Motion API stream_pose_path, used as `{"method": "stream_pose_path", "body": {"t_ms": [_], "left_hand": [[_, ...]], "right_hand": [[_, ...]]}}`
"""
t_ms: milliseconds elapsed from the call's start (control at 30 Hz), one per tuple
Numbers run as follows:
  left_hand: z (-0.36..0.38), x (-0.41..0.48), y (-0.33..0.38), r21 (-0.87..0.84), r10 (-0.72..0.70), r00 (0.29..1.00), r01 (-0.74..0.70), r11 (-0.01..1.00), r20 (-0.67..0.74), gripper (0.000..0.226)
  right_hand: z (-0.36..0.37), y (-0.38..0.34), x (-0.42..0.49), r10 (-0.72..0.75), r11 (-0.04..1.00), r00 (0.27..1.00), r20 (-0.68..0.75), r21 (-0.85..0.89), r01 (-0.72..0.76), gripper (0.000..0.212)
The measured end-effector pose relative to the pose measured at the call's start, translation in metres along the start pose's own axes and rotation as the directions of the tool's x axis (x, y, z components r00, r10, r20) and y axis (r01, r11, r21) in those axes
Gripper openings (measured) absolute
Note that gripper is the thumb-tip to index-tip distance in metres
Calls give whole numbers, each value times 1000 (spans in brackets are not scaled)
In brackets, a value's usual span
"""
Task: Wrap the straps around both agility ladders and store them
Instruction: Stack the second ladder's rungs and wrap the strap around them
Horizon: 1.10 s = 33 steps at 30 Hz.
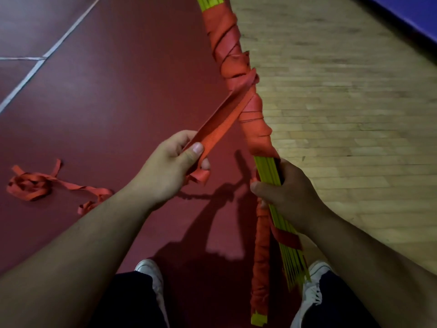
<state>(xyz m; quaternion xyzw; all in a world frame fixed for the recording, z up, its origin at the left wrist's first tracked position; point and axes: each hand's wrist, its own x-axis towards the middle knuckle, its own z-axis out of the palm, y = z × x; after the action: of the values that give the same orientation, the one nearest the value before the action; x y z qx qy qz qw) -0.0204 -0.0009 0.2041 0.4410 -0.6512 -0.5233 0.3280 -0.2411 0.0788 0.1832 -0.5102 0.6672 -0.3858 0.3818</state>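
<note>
A bundle of yellow-green ladder rungs (pixel 267 166) runs from the top centre down between my feet. Orange strap windings (pixel 227 39) cover its upper half. My right hand (pixel 283 190) grips the bare rungs just below those windings. My left hand (pixel 175 162) pinches the free length of orange strap (pixel 222 114), which stretches taut up to the bundle at mid height. A second wrapped bundle (pixel 261 252) hangs under my right hand beside the rungs.
A loose heap of orange strap (pixel 30 185) trails on the dark red floor (pixel 106 91) at the left. White court lines (pixel 47 53) cross the far left. Wooden flooring (pixel 343 102) lies to the right, with a blue mat (pixel 406 17) at the top right corner. My white shoes (pixel 151 271) stand below.
</note>
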Motion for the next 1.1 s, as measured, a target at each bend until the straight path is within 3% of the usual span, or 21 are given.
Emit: {"method": "stream_pose_path", "body": {"t_ms": [100,267,433,567,700,767,833,900,1100], "left_hand": [[0,1,2,6,-73,997,73,997,-7,29],[-2,6,-11,73,-92,994,87,993,60,17],[-4,4,-14,-79,-64,986,77,994,156,14],[-9,4,-6,-284,-12,995,39,958,94,66],[-14,8,-1,-288,-55,998,66,955,44,107],[-14,8,-2,-278,-76,997,82,957,31,84],[-11,6,-1,-276,-13,999,21,961,33,51],[-9,4,-1,-271,43,994,-15,962,99,32],[-1,2,1,-274,44,980,11,962,194,24]], "right_hand": [[-1,1,0,14,994,997,79,104,-22,19],[1,3,0,15,993,991,130,116,-30,34],[1,1,-2,-9,994,990,141,112,-7,27],[-1,1,-3,-10,997,989,147,72,0,30],[-1,4,-3,-5,999,991,133,39,-1,29],[0,5,-2,2,1000,992,128,24,-5,28],[1,5,-1,19,1000,992,121,14,-21,26],[2,6,0,31,999,993,115,23,-34,27],[5,6,-1,35,999,995,94,-16,-34,29]]}}
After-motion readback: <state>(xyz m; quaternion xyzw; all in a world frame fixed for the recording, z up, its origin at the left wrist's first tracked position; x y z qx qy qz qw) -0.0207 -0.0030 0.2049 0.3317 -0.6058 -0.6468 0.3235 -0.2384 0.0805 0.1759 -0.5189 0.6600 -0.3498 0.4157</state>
